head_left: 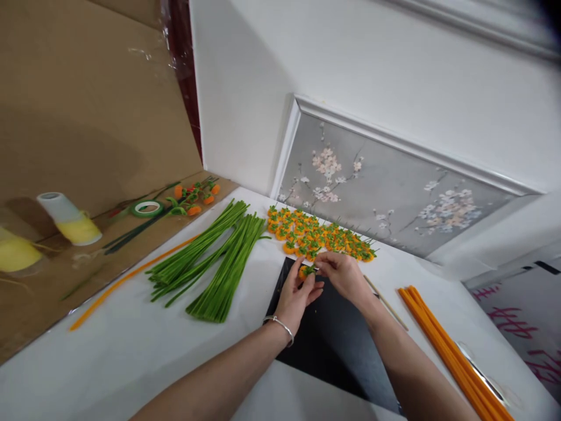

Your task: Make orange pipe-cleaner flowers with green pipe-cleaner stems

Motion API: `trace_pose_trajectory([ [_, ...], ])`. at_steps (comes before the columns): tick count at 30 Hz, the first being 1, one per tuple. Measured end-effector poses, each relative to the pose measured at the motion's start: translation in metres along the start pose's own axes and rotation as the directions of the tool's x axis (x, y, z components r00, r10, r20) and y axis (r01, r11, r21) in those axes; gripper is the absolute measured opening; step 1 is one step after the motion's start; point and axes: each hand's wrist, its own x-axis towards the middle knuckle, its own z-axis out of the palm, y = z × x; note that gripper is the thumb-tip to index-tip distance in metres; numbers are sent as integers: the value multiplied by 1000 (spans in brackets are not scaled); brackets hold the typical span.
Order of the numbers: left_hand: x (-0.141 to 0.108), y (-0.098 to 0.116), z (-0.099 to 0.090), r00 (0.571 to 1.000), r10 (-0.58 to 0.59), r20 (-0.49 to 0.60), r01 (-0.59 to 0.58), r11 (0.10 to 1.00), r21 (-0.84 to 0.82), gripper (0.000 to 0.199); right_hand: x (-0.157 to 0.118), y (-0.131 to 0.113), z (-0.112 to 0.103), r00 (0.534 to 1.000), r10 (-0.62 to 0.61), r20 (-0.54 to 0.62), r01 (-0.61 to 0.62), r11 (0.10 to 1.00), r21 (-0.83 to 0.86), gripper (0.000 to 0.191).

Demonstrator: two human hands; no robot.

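My left hand, with a silver bangle at the wrist, holds a small orange chenille fruit with a green top between thumb and fingers. My right hand is pinched at the green top, just right of the fruit. Its fingertips partly hide what they grip. Both hands are above a black mat. Behind them, several similar orange chenille fruits with green tops and thin stems lie in rows. Left of my hands are bundles of green chenille stems.
Orange chenille stems lie at the right beside scissors. A thin stick lies near my right forearm. On cardboard at the left are a green tape roll, a yellow-wound spool and an orange-berried sprig. A wall stands behind.
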Motion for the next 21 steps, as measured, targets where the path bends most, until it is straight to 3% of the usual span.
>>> trace_pose_trajectory([
  [7,8,2,-3,996,68,-58,-63,995,78,30,-5,-21,3,989,-136,54,142,981,-135,22],
  [11,6,2,-3,994,96,-44,-93,993,65,25,-14,-31,1,943,-287,169,329,882,-338,28],
  [14,2,5,-1,992,107,-64,-104,994,36,35,-4,-29,3,963,-241,119,268,898,-349,23],
  [18,-2,6,3,988,61,-143,-67,997,-41,72,31,-22,13,986,-166,23,164,933,-319,21],
  [21,-5,2,4,987,25,-156,-32,999,-44,73,59,-25,28,991,-134,16,132,931,-341,21],
])
